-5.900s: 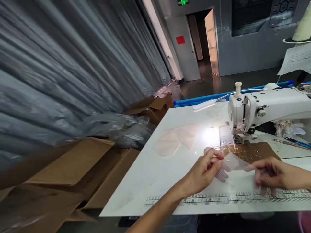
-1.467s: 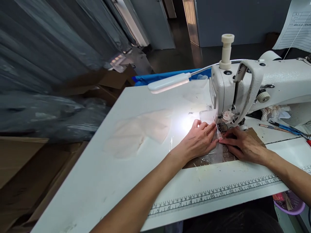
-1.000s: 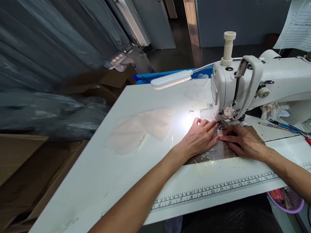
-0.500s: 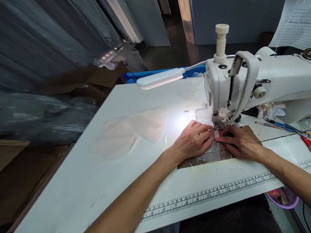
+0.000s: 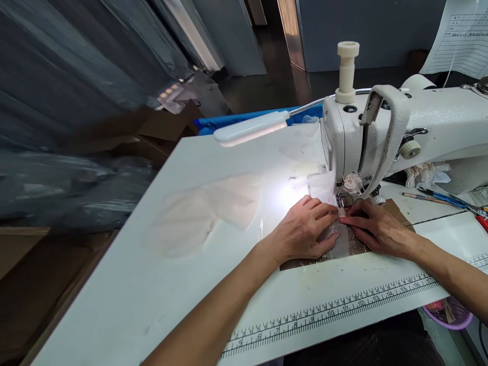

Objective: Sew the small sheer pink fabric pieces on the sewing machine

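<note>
At the white sewing machine, a strip of sheer white fabric lies under the needle area, over a brown plate. My left hand rests flat on the fabric just left of the presser foot, its thumb spread away from the fingers. To the right of the foot, my right hand has its thumb and fingertips drawn together at the fabric's edge. Those fingertips partly hide what they grip. Sheer, pale fabric pieces lie on the table left of my hands.
A lamp reaches over the white table, which has a printed ruler along its front edge. Scissors and lace scraps lie at the right. A purple basket hangs below the table edge.
My left thumb has spread away from the fingers on the fabric. Both hands remain beside the presser foot; the view has shifted slightly.
</note>
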`<state>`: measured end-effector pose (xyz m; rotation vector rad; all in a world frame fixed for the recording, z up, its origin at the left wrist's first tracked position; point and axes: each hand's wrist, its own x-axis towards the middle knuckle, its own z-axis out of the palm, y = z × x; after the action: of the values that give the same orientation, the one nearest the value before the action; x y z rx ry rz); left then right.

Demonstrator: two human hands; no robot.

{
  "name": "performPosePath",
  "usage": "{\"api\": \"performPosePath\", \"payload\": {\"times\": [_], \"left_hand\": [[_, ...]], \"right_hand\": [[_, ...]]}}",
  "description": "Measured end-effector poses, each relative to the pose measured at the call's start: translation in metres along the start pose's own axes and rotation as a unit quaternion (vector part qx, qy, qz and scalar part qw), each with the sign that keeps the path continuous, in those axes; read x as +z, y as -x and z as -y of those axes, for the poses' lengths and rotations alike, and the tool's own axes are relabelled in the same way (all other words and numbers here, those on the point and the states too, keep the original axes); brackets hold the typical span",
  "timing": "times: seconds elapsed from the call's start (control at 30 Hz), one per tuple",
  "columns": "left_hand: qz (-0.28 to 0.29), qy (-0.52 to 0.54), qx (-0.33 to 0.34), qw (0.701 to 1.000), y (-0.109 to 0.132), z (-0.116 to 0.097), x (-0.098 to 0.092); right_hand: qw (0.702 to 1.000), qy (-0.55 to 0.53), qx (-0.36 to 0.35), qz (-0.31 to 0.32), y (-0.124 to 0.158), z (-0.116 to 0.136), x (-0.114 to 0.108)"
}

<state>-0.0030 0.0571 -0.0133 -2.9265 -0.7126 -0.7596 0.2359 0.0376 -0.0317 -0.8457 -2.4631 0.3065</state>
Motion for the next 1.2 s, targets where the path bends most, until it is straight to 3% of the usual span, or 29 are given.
{"api": "performPosePath", "payload": {"times": [0.17,0.4,0.53,0.73,0.9,1.2], "left_hand": [[0.019,-0.029,-0.012,0.999,0.001,0.001,0.001],[-0.011,-0.055,-0.014,0.998,-0.001,0.001,0.004],[-0.032,0.017,0.007,0.999,-0.003,-0.006,0.001],[-0.015,0.09,0.035,0.995,-0.001,-0.012,-0.002],[0.012,0.126,-0.001,0.992,0.001,-0.006,-0.003],[-0.005,0.2,-0.025,0.979,-0.001,0.001,-0.003]], "right_hand": [[1.0,0.009,-0.002,-0.001,0.0,0.002,0.001],[1.0,0.009,0.007,0.007,0.001,0.003,0.0],[0.999,0.025,0.023,0.033,-0.001,0.002,0.0],[0.996,0.036,0.055,0.053,-0.002,0.0,0.003],[0.996,-0.023,0.072,0.037,-0.002,-0.002,-0.003],[0.976,-0.126,0.171,-0.052,-0.01,-0.002,-0.02]]}}
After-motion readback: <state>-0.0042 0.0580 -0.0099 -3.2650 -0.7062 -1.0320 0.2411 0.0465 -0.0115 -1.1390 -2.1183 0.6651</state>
